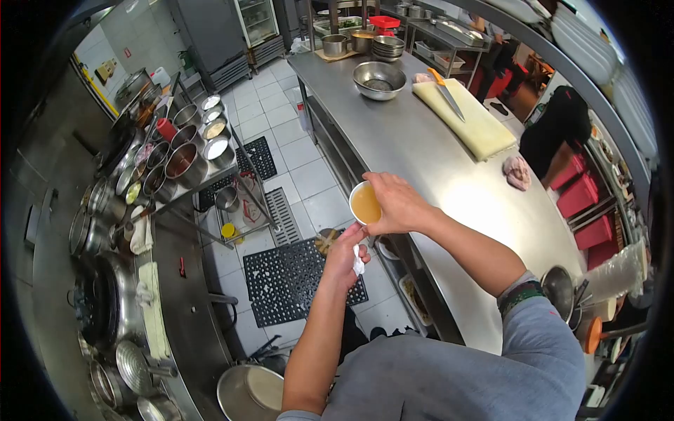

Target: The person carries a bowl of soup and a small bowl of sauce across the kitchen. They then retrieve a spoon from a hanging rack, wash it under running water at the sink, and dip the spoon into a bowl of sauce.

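A small white cup [354, 192] of cloudy amber liquid is gripped by my right hand [394, 203], thumb and fingers round its rim and side. It is held over the near left edge of the steel table. Just below it, my left hand [342, 258] has its fingertips at the cup's lower edge. A crumpled white tissue [359, 261] is tucked in that same hand, partly hidden by the curled fingers. Whether the left fingertips bear any of the cup's weight cannot be seen.
The steel table [365, 126] holds a metal bowl [379, 80], a cutting board [467, 123] with an orange-handled knife [446, 95], and raw meat [516, 172]. At left stands a rack of sauce pots [186, 163]. Perforated black mats [284, 284] lie on the floor. A person in black [558, 130] leans at right.
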A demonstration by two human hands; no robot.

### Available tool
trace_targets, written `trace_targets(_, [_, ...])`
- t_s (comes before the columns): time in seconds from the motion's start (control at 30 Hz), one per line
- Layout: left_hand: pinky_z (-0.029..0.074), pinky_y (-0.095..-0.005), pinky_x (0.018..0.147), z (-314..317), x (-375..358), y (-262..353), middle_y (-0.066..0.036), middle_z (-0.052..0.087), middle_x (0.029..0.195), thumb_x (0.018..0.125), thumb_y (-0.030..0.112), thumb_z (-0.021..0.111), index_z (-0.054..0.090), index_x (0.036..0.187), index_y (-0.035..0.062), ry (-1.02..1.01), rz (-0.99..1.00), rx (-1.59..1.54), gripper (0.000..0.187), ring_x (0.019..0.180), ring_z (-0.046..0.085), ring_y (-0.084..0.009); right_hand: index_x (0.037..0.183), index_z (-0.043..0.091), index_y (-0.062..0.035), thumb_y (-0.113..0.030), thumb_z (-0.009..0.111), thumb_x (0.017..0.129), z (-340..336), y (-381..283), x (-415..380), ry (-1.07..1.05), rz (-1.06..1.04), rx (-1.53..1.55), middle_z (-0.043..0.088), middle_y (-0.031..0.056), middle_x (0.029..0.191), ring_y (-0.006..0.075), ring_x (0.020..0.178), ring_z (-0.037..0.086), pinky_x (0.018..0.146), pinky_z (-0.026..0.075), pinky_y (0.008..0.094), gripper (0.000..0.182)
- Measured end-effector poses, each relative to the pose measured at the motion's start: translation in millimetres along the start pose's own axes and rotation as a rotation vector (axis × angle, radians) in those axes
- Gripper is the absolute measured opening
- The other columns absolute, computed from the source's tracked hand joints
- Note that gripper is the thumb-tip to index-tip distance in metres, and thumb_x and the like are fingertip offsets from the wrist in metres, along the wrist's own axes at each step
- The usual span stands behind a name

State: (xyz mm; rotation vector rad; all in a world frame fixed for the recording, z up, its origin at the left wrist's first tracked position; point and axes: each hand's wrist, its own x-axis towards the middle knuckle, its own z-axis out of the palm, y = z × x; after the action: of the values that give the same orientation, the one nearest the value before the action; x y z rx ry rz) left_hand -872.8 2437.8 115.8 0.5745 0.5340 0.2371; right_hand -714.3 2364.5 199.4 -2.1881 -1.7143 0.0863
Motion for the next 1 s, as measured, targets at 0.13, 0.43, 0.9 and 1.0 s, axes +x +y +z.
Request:
trace_targets(0.13, [0.040, -0.0244, 0.050, -28, 45, 41, -0.006, 0.060, 0.106, 0.096, 0.013, 0.051, 0.041, 0.137, 0.0019, 0.000, -0.019, 0.087, 0.044, 0.056, 0.043, -0.0073, 0.128, 0.041, 0.0058, -0.036, 0.080, 0.059, 11, 28, 63, 0.035, 0.023, 0.006, 0.056, 0.0285, 0.108, 0.0434, 0.103, 0.055, 0.094, 0.045, 0.0456, 0.090])
trace_targets(0.43, [0.041, -0.0244, 0.050, -138, 76, 116, -0.007, 0.065, 0.112, 0.095, 0.012, 0.053, 0.043, 0.139, 0.0030, 0.208, -0.169, 0.197, 0.046, 0.055, 0.044, -0.0072, 0.125, 0.041, 0.0047, -0.034, 0.078, 0.060, 26, 87, 214, 0.045, 0.174, 0.000, 0.055, 0.0282, 0.110, 0.0427, 0.105, 0.054, 0.094, 0.045, 0.0451, 0.083])
trace_targets(0.9, [0.044, -0.0308, 0.052, -381, 18, 87, -0.005, 0.065, 0.090, 0.086, 0.006, 0.056, 0.055, 0.124, 0.0020, 1.063, -0.092, 0.173, 0.038, 0.063, 0.055, -0.0151, 0.123, 0.042, 0.0035, -0.036, 0.077, 0.061, 76, 224, 492, 0.149, 0.308, -0.009, 0.055, 0.0268, 0.111, 0.0416, 0.107, 0.053, 0.096, 0.044, 0.0451, 0.082])
trace_targets(1.0, [0.045, -0.0321, 0.052, -374, 33, 79, -0.007, 0.065, 0.092, 0.085, 0.005, 0.057, 0.054, 0.125, 0.0008, 1.115, -0.155, 0.130, 0.041, 0.063, 0.056, -0.0169, 0.122, 0.042, 0.0034, -0.036, 0.078, 0.061, 75, 253, 548, 0.143, 0.336, -0.004, 0.055, 0.0266, 0.111, 0.0418, 0.106, 0.053, 0.096, 0.045, 0.0450, 0.081])
